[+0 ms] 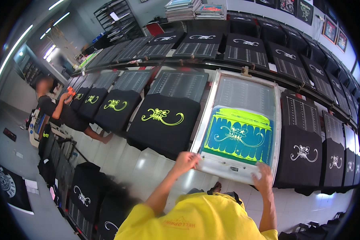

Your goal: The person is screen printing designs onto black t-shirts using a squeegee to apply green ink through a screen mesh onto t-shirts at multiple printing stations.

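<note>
A silkscreen frame [277,132] with a pale rim lies over a printing board in front of me. Its mesh carries a blue stencil [238,138] with a curled design, and bright yellow-green ink [240,116] is smeared along the stencil's far and near ends. At the frame's near left corner, my left hand [187,162] has its fingers bent against the rim. By the near right corner is my right hand [263,177], fingers apart, close to or touching the rim. Left of the frame, a black shirt [162,120] bears a yellow-green print.
More black shirts with white prints [302,154] lie on boards to the right and along the far row. A metal rail [188,62] runs between the rows. At the left, another person [56,100] holds an orange object [71,91]. Further shirts [84,192] hang behind me at lower left.
</note>
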Demonstrator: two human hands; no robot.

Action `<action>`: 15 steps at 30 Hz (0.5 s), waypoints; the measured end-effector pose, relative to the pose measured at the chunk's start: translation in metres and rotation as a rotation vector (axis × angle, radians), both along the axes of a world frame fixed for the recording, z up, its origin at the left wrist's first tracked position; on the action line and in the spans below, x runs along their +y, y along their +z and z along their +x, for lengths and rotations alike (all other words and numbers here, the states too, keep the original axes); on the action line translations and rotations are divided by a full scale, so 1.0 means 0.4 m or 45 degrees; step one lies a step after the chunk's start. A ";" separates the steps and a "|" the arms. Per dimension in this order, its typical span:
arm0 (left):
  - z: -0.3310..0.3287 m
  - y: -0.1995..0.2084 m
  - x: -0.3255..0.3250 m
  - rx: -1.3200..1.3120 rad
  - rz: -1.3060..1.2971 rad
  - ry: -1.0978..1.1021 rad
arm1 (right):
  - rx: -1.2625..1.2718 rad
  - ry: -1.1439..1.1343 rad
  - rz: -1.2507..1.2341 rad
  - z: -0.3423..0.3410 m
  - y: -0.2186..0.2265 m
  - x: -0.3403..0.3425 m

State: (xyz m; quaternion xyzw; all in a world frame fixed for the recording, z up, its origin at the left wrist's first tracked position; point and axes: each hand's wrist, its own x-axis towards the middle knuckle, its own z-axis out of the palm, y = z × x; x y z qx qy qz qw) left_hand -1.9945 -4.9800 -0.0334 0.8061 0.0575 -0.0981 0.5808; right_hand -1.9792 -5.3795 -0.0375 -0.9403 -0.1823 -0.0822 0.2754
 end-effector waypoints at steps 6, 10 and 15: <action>-0.112 -0.020 -0.101 0.582 -0.206 -0.738 | 0.048 0.421 -0.435 -0.036 0.079 0.098; -0.129 -0.166 -0.201 0.550 -0.322 -0.724 | -0.005 0.473 -0.453 -0.016 0.097 0.105; -0.116 -0.225 -0.309 0.620 -0.632 -0.463 | -0.140 0.376 -0.472 0.057 0.110 0.154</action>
